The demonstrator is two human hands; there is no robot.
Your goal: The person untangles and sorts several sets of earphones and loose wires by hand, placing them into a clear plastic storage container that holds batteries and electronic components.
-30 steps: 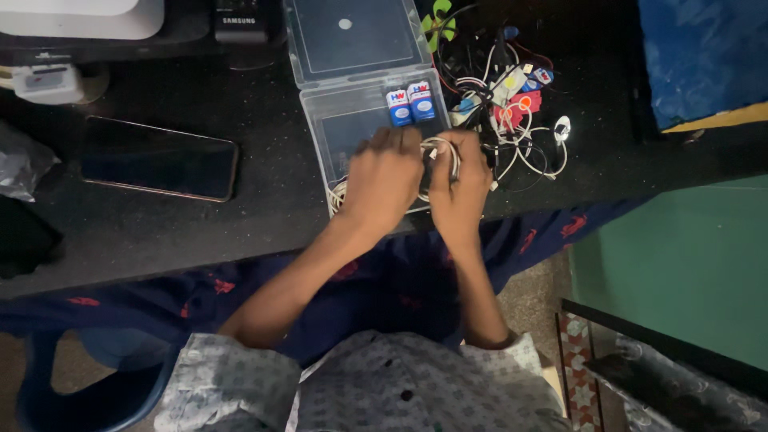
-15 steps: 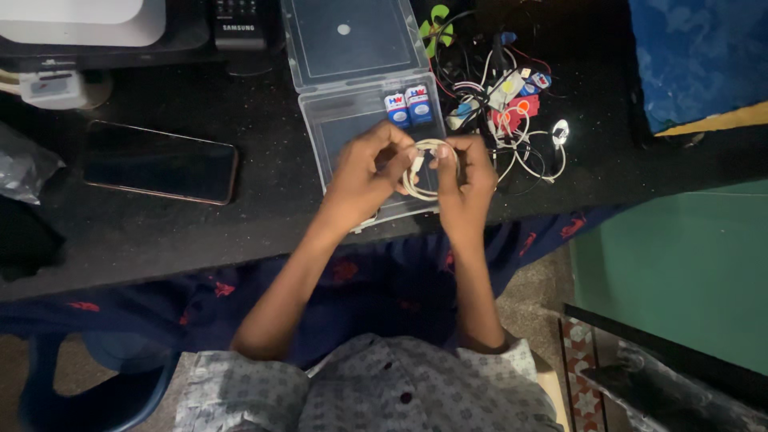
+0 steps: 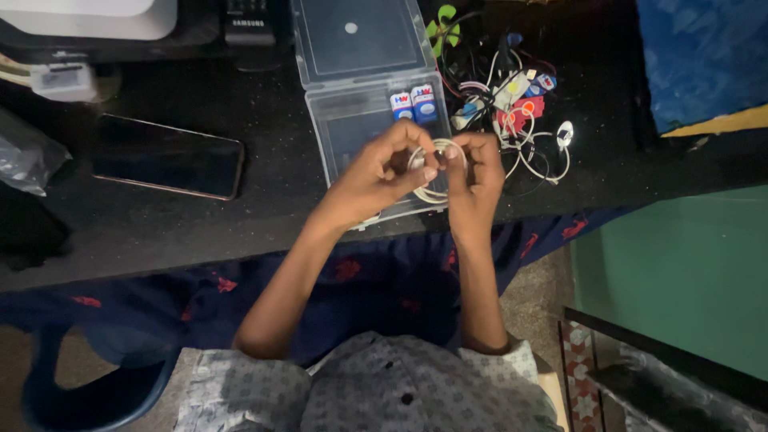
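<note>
Both the left hand (image 3: 376, 172) and right hand (image 3: 474, 172) pinch a coiled white cable (image 3: 434, 170) above the open clear box (image 3: 376, 136); the coil looks nearly wound, not yet laid inside.

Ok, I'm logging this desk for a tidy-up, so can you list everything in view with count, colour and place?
Coiled cable: one, white, held between both hands above the box.
Plastic box: one, clear, lid open, centre of the desk.
Batteries: two, blue and white, at the far end of the box.
Tangle of wires and small parts: one heap, white, red and blue, right of the box.
Phone: one, dark, lying flat left of the box.
Desk: one, black.
Left hand: grip shut on the coiled cable.
Right hand: grip shut on the coiled cable.
</note>
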